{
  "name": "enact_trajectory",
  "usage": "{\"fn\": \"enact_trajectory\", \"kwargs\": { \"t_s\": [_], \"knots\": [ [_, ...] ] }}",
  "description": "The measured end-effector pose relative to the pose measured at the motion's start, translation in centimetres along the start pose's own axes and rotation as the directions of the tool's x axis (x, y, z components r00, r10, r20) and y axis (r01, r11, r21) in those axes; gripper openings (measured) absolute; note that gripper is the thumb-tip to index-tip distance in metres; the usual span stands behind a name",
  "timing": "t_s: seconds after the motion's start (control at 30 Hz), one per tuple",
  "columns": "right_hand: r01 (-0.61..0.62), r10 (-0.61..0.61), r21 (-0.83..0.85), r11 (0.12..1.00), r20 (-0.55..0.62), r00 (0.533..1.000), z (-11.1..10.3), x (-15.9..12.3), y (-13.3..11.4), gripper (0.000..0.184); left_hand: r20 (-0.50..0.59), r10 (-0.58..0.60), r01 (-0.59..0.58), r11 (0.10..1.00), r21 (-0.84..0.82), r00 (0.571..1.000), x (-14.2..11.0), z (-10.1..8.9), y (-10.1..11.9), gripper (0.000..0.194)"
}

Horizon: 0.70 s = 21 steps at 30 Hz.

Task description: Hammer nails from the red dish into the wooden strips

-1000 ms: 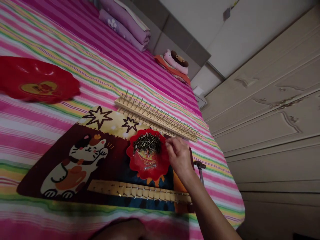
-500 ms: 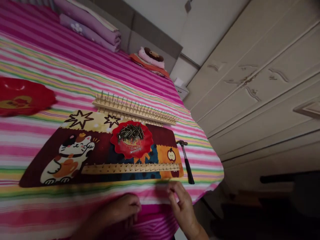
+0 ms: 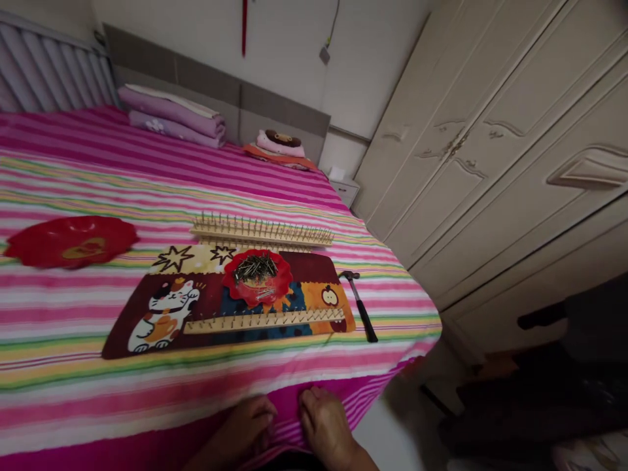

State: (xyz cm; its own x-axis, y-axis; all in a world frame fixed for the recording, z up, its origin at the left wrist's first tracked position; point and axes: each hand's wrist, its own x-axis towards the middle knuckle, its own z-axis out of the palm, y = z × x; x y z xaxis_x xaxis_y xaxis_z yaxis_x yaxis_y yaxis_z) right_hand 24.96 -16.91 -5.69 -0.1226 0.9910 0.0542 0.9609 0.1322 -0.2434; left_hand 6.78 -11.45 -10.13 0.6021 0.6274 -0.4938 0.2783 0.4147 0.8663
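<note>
My left hand (image 3: 248,424) hangs at the near edge of the bed with its fingers curled. Beside it, my right hand (image 3: 324,422) is closed over the magenta cloth at the edge; whatever either hand may hold is hidden. Beyond them lies a cat-print mat (image 3: 209,288) carrying a narrow wooden strip (image 3: 265,320) studded with nails. Behind that strip, a red scalloped dish (image 3: 279,288) holds a heap of nails (image 3: 258,267). A claw hammer (image 3: 362,307) with a black grip rests right of the mat.
More nail-studded wooden strips (image 3: 260,229) lie behind the mat. A second red dish (image 3: 73,242) is at the left on the striped bedspread (image 3: 63,314). Folded quilts (image 3: 176,121) lie at the back; a wardrobe (image 3: 481,163) stands on the right.
Both hands have drawn lower toward the bed's near edge, the right one moving left and closing. The camera view has tilted up and levelled. Dish, strips and hammer remain in place.
</note>
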Motion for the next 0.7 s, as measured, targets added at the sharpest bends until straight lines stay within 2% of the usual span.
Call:
{"fn": "enact_trajectory", "kwargs": {
  "t_s": [0.27, 0.37, 0.43, 0.5, 0.57, 0.63, 0.7],
  "knots": [
    [0.002, 0.011, 0.184, 0.983, -0.072, 0.997, -0.3, -0.8, -0.2, 0.02, -0.127, 0.035, -0.049, 0.993, -0.11, 0.991, -3.1, 0.9, -1.7, 0.037],
    [0.007, 0.025, 0.316, 0.949, -0.097, 0.995, -1.6, -0.3, 0.3, 0.022, -0.212, 0.025, -0.025, 1.0, 0.002, 0.977, -4.7, -0.2, -0.3, 0.041],
    [0.0, 0.058, 0.399, 0.917, -0.133, 0.989, -2.9, 0.6, 0.7, 0.024, -0.327, 0.104, -0.058, 0.987, 0.148, 0.939, -6.0, -1.7, 2.0, 0.042],
    [-0.011, 0.112, 0.462, 0.887, -0.191, 0.975, -4.7, 1.9, 1.0, 0.032, -0.474, 0.208, -0.099, 0.965, 0.245, 0.856, -7.5, -3.5, 5.3, 0.046],
    [-0.015, 0.168, 0.507, 0.862, -0.259, 0.951, -7.2, 3.6, 1.0, 0.046, -0.569, 0.303, -0.146, 0.941, 0.305, 0.764, -9.0, -5.1, 9.2, 0.058],
    [-0.004, 0.213, 0.539, 0.843, -0.326, 0.921, -10.5, 5.2, 0.6, 0.058, -0.629, 0.435, -0.228, 0.894, 0.386, 0.645, -10.6, -6.2, 13.2, 0.071],
    [0.022, 0.246, 0.556, 0.831, -0.403, 0.881, -14.3, 6.3, -0.4, 0.065, -0.673, 0.566, -0.277, 0.823, 0.496, 0.477, -12.4, -6.5, 16.7, 0.08]
  ]
}}
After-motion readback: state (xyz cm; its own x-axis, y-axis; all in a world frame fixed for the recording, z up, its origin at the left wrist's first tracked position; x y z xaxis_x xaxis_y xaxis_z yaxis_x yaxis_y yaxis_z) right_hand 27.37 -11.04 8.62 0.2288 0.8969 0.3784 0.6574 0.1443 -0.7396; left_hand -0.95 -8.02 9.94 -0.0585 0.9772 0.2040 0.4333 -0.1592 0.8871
